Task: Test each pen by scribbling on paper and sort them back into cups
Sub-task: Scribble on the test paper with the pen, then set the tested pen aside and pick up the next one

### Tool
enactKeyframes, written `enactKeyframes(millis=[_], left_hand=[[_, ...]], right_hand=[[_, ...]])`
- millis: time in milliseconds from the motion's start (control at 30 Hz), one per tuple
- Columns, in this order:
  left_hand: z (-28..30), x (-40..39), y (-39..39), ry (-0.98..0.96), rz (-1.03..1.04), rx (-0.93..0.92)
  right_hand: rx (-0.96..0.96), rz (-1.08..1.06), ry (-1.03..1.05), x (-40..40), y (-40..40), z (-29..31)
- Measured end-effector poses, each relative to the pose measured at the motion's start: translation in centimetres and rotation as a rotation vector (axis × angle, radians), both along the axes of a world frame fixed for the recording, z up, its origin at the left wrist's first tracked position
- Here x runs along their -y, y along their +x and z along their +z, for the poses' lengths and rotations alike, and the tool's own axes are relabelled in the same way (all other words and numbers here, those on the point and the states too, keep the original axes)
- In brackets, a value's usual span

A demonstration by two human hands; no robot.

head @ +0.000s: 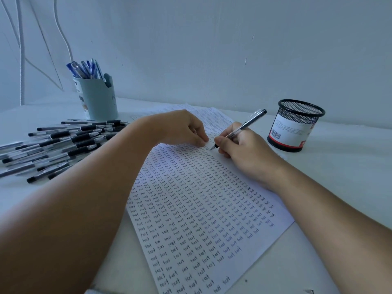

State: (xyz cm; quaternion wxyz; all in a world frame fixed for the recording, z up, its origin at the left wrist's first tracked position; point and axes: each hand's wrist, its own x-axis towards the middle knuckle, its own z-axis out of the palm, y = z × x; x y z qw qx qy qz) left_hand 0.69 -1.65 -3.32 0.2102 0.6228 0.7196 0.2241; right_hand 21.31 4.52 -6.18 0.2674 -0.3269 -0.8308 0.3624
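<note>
White cables (61, 37) hang down the wall (212, 49).

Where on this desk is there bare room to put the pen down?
Bare desk lies right of the mesh cup and between the paper and that cup. The left side is crowded by the pile of pens and the blue cup.

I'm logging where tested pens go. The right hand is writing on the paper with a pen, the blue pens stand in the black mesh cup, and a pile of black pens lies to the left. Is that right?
One detail is off. In the head view the blue pens stand in the light blue cup, not the black mesh cup. The rest holds: the right hand writes on the paper with a pen, and the black pens lie to the left.
</note>
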Motion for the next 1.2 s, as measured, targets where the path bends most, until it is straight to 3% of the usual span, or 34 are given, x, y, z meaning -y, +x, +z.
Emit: enactKeyframes(millis=[833,1000,1133,1200], left_hand=[[0.2,0.1,0.2,-0.006,0.008,-0.012],[0.1,0.2,0.1,-0.011,0.012,-0.022],[0.2,0.2,0.1,-0.015,0.019,-0.009],[0.2,0.3,0.2,-0.010,0.023,-0.008]], right_hand=[[-0.015,-0.016,0.013,0.4,0.1,0.2],[-0.341,-0.031,-0.173,0.4,0.4,0.4],[-0.518,-0.045,-0.092,0.6,0.2,1.1],[-0.490,-0.046,-0.013,0.9,0.1,1.4]])
